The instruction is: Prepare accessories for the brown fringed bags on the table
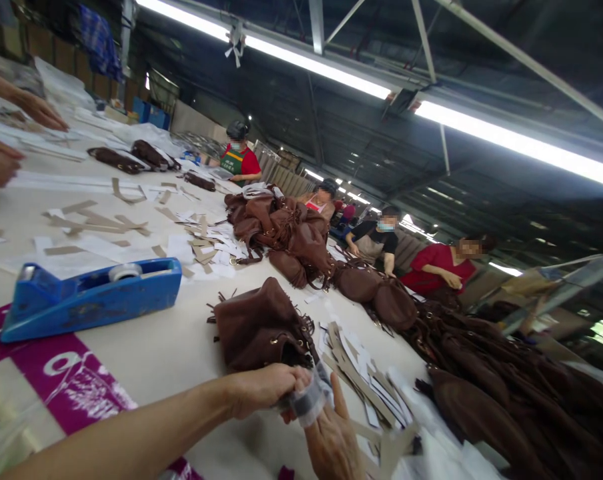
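Note:
My left hand (266, 390) reaches in from the lower left, its fingers pinched shut on a piece of clear tape (307, 402). The tape lies against my right hand (333, 441), which comes up from the bottom edge with its thumb raised. The right hand's fingers appear closed around tan cardboard strips (391, 445). Just beyond both hands lies a brown fringed bag (261, 327) on the pale table (166, 353).
A blue tape dispenser (91, 297) sits to the left on the table. Brown bags (281, 227) are heaped down the middle and right (506, 393). Cardboard and paper strips (361, 373) are scattered about. Several co-workers (434, 267) stand along the far side, and another person's hands (36, 110) are at the upper left.

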Demonstrator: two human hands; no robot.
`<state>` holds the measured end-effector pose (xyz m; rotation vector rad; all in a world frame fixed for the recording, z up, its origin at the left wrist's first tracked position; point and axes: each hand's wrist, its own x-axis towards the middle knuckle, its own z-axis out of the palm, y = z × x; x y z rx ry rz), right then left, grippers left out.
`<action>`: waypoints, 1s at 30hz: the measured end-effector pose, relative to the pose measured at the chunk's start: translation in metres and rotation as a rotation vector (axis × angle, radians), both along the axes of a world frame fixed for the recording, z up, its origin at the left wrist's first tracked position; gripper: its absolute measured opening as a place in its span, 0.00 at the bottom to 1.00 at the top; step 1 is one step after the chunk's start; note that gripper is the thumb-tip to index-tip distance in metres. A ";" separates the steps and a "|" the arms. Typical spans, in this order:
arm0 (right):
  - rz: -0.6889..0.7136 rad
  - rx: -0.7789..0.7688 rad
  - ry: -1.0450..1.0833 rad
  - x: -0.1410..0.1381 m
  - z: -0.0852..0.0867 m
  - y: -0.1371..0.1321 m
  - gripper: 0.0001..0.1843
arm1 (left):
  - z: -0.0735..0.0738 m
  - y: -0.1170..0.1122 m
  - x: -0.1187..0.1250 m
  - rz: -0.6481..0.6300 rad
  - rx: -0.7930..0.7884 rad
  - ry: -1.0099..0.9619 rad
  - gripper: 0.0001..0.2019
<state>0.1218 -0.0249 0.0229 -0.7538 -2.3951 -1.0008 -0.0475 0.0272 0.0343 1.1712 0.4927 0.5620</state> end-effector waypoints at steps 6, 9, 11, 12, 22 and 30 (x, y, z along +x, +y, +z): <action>-0.109 -0.010 0.017 -0.013 -0.004 -0.009 0.25 | 0.007 -0.008 -0.006 -0.011 0.120 0.042 0.10; -0.085 -0.015 0.031 -0.016 -0.003 -0.018 0.26 | 0.012 -0.012 -0.014 0.008 0.367 0.083 0.06; -0.065 -0.012 0.043 -0.016 -0.003 -0.028 0.26 | 0.011 -0.016 -0.016 0.053 0.621 0.217 0.05; -0.055 -0.010 0.043 -0.015 -0.002 -0.033 0.26 | 0.009 -0.018 -0.016 0.081 0.746 0.304 0.05; -0.064 -0.020 -0.024 0.034 0.006 -0.059 0.17 | -0.003 -0.017 -0.009 0.270 1.333 0.613 0.06; -0.512 -0.390 0.281 -0.019 0.026 -0.051 0.12 | -0.026 -0.022 0.008 0.174 1.757 0.674 0.03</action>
